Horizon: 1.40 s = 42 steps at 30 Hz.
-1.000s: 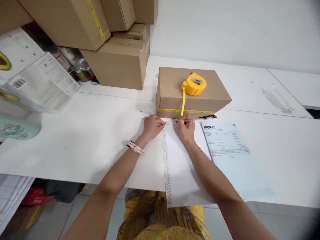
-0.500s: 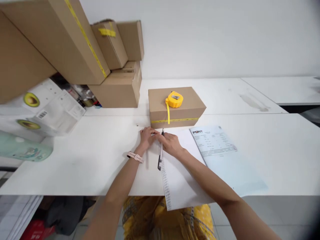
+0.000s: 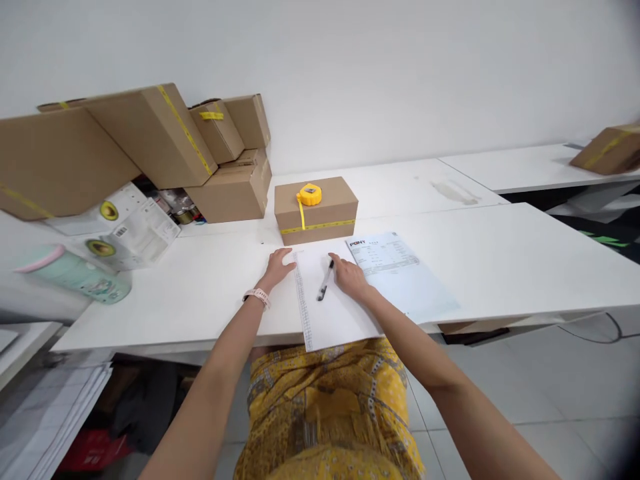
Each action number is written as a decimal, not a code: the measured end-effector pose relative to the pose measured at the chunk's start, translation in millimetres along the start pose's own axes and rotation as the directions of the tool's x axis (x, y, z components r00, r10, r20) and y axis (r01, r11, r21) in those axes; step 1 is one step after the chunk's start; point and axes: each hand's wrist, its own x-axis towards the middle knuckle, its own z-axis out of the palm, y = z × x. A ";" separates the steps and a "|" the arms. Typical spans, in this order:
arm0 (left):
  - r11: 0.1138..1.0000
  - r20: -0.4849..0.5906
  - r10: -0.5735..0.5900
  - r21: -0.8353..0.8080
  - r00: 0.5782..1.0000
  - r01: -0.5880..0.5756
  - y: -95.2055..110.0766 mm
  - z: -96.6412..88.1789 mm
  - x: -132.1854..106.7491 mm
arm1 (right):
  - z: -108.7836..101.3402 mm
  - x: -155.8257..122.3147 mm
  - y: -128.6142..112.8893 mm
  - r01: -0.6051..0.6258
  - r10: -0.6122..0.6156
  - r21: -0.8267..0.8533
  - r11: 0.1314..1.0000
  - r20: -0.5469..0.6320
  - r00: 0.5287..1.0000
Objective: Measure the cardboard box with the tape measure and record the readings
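Observation:
A spiral notebook [image 3: 345, 321] lies on the white table at its front edge, with a mostly blank page up and its wire binding on the left. My left hand [image 3: 277, 268] is open, thumb and fingers apart, at the notebook's upper left corner. Over the page, my right hand [image 3: 350, 278] is closed on a pen [image 3: 325, 283], whose dark capped end points down toward me. Just beyond the notebook stands a cardboard box [image 3: 320, 230] with yellow tape along its side. On top rests a yellow tape measure [image 3: 311, 194], its strip hanging over the front.
A printed form [image 3: 385, 257] on a pale blue sheet lies right of the notebook. Stacked cardboard boxes [image 3: 150, 140] stand at the back left. In front of them are a white avocado-print box [image 3: 135, 230] and a green tumbler [image 3: 85, 277]. Another taped box [image 3: 607, 150] sits far right.
My hands have moved apart; the left opened and shifted left, while the right slid across the page with the pen. The view has tilted and swung right, showing more of the table's right side.

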 end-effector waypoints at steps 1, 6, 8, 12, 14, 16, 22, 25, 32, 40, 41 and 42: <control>1.000 0.010 -0.006 0.016 1.000 0.005 0.9 2.7 -14.0 | 4.4 -3.1 3.5 -0.013 0.015 0.045 0.999 -0.050 0.999; 0.992 0.092 -0.022 0.123 0.996 0.011 7.6 18.4 -78.4 | 23.1 -9.5 13.1 -0.075 0.094 0.126 0.989 -0.155 0.983; 0.986 0.109 -0.022 0.169 0.994 0.003 12.2 21.5 -91.3 | 25.9 -8.4 13.4 -0.088 0.107 0.123 0.988 -0.151 0.983; 0.967 0.102 -0.013 0.254 0.995 -0.013 20.0 21.9 -98.2 | 27.3 -6.4 12.9 -0.095 0.114 0.123 0.988 -0.158 0.981; 0.958 0.096 -0.003 0.286 0.995 -0.024 21.9 21.6 -98.9 | 27.6 -6.6 13.2 -0.092 0.113 0.129 0.987 -0.163 0.980; 0.952 0.089 0.006 0.305 0.996 -0.033 22.5 21.7 -99.9 | 27.6 -7.2 13.8 -0.089 0.110 0.134 0.987 -0.165 0.980; 0.957 0.066 0.018 0.289 0.998 -0.036 24.2 22.4 -100.6 | 22.8 -9.3 11.6 -0.092 0.116 0.146 0.985 -0.168 0.979; 0.968 0.051 0.017 0.251 0.999 -0.029 24.9 23.1 -102.1 | 20.0 -11.8 7.8 -0.098 0.124 0.153 0.983 -0.167 0.978; 0.989 -0.047 0.014 0.147 0.999 -0.007 28.4 3.9 -80.2 | -1.3 2.9 25.4 -0.115 0.252 0.531 0.840 -0.193 0.948; 0.985 -0.375 0.071 -0.122 0.924 -0.125 125.3 -73.1 65.2 | -114.5 114.1 31.3 0.189 0.208 0.662 0.726 -0.473 0.856; 0.987 -0.372 0.055 -0.118 0.927 -0.106 134.0 -76.3 81.7 | -125.6 129.4 28.6 0.189 0.174 0.647 0.739 -0.454 0.874; 0.990 -0.363 0.037 -0.111 0.931 -0.083 139.0 -77.7 95.8 | -134.3 143.4 26.7 0.160 0.155 0.619 0.769 -0.424 0.892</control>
